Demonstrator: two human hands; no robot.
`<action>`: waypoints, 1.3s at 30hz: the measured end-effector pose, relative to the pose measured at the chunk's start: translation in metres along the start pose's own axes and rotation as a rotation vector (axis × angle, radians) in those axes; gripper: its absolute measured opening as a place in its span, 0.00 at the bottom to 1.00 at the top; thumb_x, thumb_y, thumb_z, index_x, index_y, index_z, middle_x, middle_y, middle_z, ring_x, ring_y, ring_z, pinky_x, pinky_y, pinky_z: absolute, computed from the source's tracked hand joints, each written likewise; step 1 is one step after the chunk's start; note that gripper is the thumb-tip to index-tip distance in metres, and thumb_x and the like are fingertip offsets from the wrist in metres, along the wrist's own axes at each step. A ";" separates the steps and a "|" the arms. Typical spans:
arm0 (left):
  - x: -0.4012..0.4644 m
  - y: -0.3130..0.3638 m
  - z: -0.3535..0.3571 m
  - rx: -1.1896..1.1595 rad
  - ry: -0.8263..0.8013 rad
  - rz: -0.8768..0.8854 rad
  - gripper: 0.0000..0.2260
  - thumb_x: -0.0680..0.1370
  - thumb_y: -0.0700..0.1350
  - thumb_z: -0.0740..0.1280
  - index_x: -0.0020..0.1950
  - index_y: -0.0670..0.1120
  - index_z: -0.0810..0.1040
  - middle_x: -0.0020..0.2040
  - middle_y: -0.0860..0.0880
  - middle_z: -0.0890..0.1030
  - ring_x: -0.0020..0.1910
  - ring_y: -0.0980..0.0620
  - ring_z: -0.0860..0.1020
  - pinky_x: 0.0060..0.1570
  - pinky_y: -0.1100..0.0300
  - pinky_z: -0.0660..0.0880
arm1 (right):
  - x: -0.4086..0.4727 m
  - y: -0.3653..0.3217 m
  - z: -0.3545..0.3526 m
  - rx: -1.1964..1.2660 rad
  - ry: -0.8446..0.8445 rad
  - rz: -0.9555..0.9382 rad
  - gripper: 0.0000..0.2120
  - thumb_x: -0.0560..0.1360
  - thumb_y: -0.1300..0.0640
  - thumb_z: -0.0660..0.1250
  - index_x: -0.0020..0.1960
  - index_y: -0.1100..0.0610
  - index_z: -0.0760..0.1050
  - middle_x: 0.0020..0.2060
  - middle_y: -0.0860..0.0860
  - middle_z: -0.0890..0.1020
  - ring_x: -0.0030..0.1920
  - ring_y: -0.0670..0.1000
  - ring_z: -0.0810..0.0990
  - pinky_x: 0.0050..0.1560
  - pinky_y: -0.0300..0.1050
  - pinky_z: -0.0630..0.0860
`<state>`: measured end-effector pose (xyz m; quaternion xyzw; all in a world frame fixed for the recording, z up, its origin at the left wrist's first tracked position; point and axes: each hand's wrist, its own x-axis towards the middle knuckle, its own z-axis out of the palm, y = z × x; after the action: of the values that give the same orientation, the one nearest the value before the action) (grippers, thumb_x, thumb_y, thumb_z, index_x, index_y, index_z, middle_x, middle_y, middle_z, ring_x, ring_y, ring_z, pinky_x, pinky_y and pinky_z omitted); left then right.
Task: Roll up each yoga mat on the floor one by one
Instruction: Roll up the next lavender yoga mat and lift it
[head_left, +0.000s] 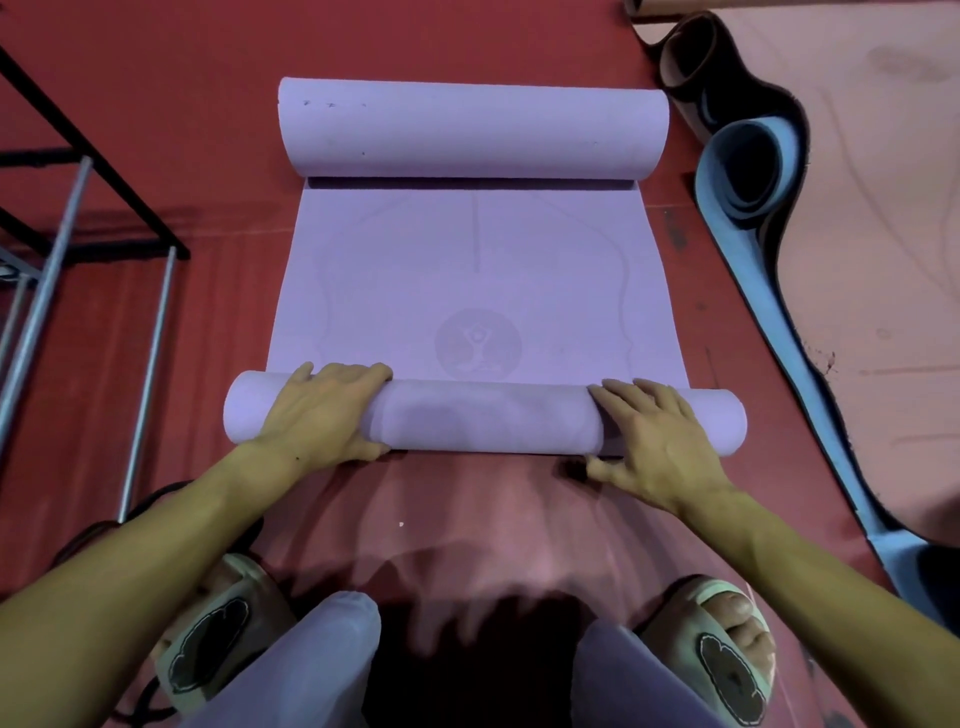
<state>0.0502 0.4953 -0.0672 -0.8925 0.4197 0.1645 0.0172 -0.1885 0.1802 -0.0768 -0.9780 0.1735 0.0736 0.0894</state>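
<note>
Two hands, left (322, 410) and right (654, 436), press flat and open on the near roll (488, 418) of the lilac mat (467, 280), spread wide for an even roll.

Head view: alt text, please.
Both bare hands, left hand and right hand, press flat on the near roll of a lilac foam yoga mat on red floor; its far end curls too.

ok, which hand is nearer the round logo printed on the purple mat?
Left. The left hand lies on the near roll with its fingertips just left of and below the round logo. The right hand presses the roll further off, to the logo's lower right.
</note>
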 end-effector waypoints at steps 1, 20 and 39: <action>0.001 -0.001 0.001 0.032 0.024 -0.003 0.37 0.63 0.68 0.73 0.68 0.56 0.71 0.63 0.50 0.78 0.62 0.42 0.77 0.65 0.41 0.70 | 0.000 0.002 0.002 -0.017 0.011 -0.001 0.45 0.65 0.30 0.66 0.77 0.51 0.71 0.74 0.56 0.73 0.71 0.65 0.70 0.72 0.65 0.68; 0.005 0.000 -0.013 0.114 -0.085 -0.052 0.41 0.63 0.66 0.80 0.72 0.59 0.70 0.60 0.52 0.78 0.56 0.46 0.80 0.50 0.52 0.74 | 0.019 0.028 -0.005 -0.033 -0.079 -0.107 0.40 0.64 0.31 0.75 0.70 0.49 0.73 0.60 0.47 0.81 0.59 0.56 0.78 0.61 0.56 0.73; -0.018 -0.009 -0.010 -0.077 -0.393 -0.083 0.39 0.64 0.62 0.79 0.71 0.74 0.66 0.55 0.63 0.82 0.54 0.55 0.82 0.53 0.56 0.77 | 0.005 0.027 -0.018 0.049 -0.507 -0.133 0.44 0.62 0.23 0.67 0.77 0.29 0.62 0.67 0.32 0.77 0.67 0.44 0.75 0.60 0.55 0.78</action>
<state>0.0488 0.5127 -0.0531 -0.8597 0.3643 0.3508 0.0715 -0.1914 0.1498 -0.0644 -0.9351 0.0828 0.3060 0.1582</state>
